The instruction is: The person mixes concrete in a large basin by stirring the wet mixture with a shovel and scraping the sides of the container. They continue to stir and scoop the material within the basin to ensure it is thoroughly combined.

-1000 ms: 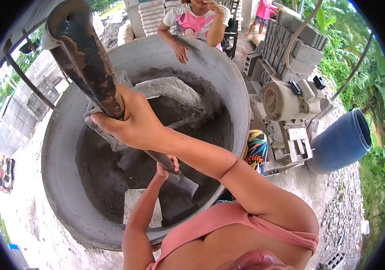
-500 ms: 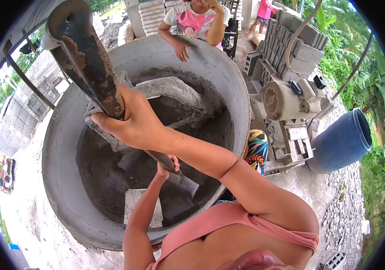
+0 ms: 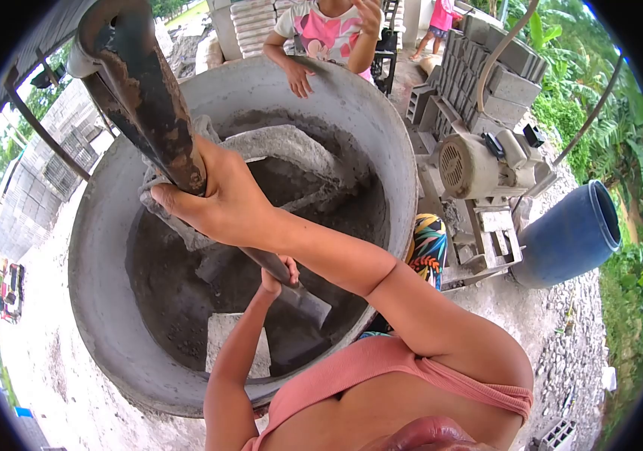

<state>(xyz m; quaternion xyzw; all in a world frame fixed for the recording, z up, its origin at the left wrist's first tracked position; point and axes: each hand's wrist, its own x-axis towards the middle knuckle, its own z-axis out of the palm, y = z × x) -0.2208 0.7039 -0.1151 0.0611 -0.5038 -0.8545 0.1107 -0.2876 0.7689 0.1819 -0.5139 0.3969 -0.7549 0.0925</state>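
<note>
A shovel slants across the view, its rusty, dark-painted handle (image 3: 149, 105) rising at upper left. My right hand (image 3: 220, 192) is wrapped around the handle just below its wide end. Further down, my left hand (image 3: 279, 276) grips the shaft close to the blade (image 3: 305, 307). The blade points down inside a big round mixing pan (image 3: 104, 331), over dark grey mix (image 3: 167, 301). Cement-crusted mixer arms (image 3: 284, 146) cross the pan, partly covered by my right hand and forearm. A pale flat plate (image 3: 239, 338) shows beside my left forearm.
Across the pan a person (image 3: 329, 34) rests one hand on the rim. To the right are a dusty motor (image 3: 479, 165), a blue barrel (image 3: 569, 237) and stacked concrete blocks (image 3: 505, 83). Another person in pink stands farther back. Gravel (image 3: 562, 338) covers the ground at right.
The person across the pan has moved their raised hand away from their face. My two hands and the shovel are almost unmoved.
</note>
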